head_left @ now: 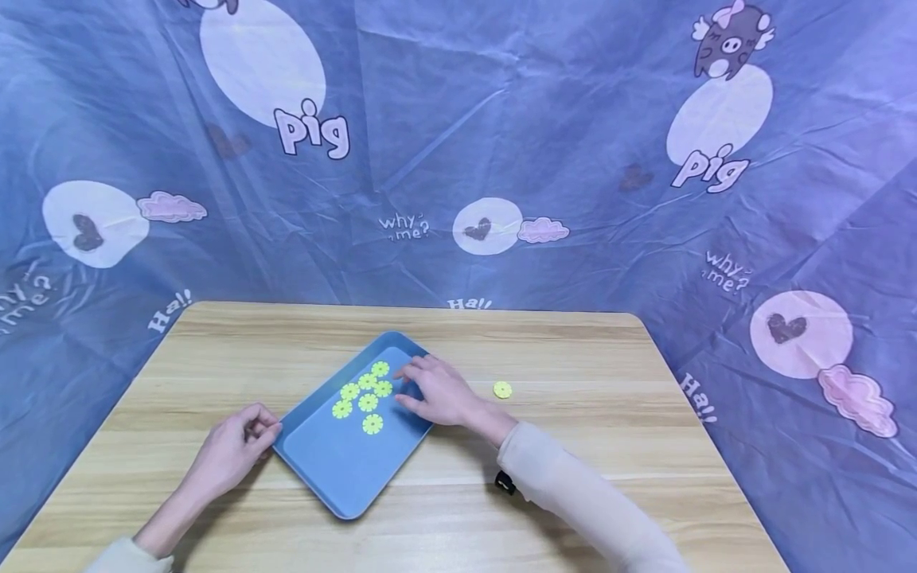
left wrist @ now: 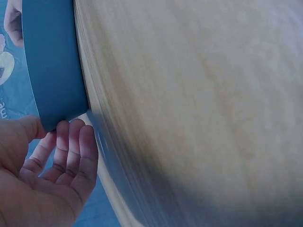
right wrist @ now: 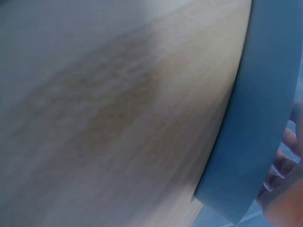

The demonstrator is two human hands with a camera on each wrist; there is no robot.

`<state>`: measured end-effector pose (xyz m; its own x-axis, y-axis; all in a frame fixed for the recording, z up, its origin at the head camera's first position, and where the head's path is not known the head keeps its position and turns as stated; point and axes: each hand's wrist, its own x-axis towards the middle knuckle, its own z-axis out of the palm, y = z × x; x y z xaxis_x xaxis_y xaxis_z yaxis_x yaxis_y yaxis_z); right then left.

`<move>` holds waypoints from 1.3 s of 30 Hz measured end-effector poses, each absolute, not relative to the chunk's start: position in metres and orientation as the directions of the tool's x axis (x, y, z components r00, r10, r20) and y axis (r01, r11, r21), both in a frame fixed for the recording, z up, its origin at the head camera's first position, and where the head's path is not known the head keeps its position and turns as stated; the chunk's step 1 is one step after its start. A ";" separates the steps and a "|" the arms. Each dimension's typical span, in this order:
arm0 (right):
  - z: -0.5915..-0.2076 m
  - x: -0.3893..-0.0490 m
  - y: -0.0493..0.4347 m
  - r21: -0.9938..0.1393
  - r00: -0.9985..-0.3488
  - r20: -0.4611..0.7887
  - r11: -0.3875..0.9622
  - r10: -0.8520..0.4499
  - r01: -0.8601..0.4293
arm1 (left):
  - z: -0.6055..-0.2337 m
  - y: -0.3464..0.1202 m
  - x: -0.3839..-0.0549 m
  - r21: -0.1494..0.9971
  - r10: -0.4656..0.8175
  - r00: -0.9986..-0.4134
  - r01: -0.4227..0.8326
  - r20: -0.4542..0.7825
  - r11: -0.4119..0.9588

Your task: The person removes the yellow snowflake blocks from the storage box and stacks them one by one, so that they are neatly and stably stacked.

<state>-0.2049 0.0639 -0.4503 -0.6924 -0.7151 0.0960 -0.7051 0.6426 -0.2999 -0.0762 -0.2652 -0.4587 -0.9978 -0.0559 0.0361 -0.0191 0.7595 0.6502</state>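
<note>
A blue rectangular tray [head_left: 337, 469] lies at an angle on the table. Several yellow-green notched discs [head_left: 368, 403], like flower-shaped interlocking pieces, are grouped inside it. With thumb and fingertips my left hand [head_left: 232, 450] pinches the tray's left corner; the left wrist view shows this left hand [left wrist: 52, 165] at the end of the tray wall [left wrist: 54, 61]. My right hand [head_left: 440, 390] reaches over the tray's right side, fingers spread and slightly bent, with no disc visible in them. In the right wrist view the right hand [right wrist: 289, 165] is partly hidden behind the tray wall [right wrist: 255, 109].
One more yellow-green disc [head_left: 503, 390] lies on the wooden table [head_left: 587, 446], right of my right hand. A small black object [head_left: 505, 482] shows under the right sleeve [head_left: 573, 485]. A blue printed cloth [head_left: 430, 159] hangs behind and beside the table.
</note>
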 end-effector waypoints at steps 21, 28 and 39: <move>-0.464 -0.214 0.042 -0.124 -0.652 0.011 0.646 -0.758 -0.753 | -0.456 -0.258 -0.066 0.654 -0.073 -0.996 -0.029 0.040 0.756; -0.463 -0.216 0.039 -0.093 -0.637 -0.003 0.634 -0.771 -0.767 | -0.456 -0.256 -0.064 0.660 -0.076 -0.996 -0.023 0.052 0.751; -0.464 -0.218 0.038 -0.076 -0.616 -0.020 0.615 -0.788 -0.784 | -0.455 -0.253 -0.060 0.654 -0.084 -0.996 -0.048 0.023 0.755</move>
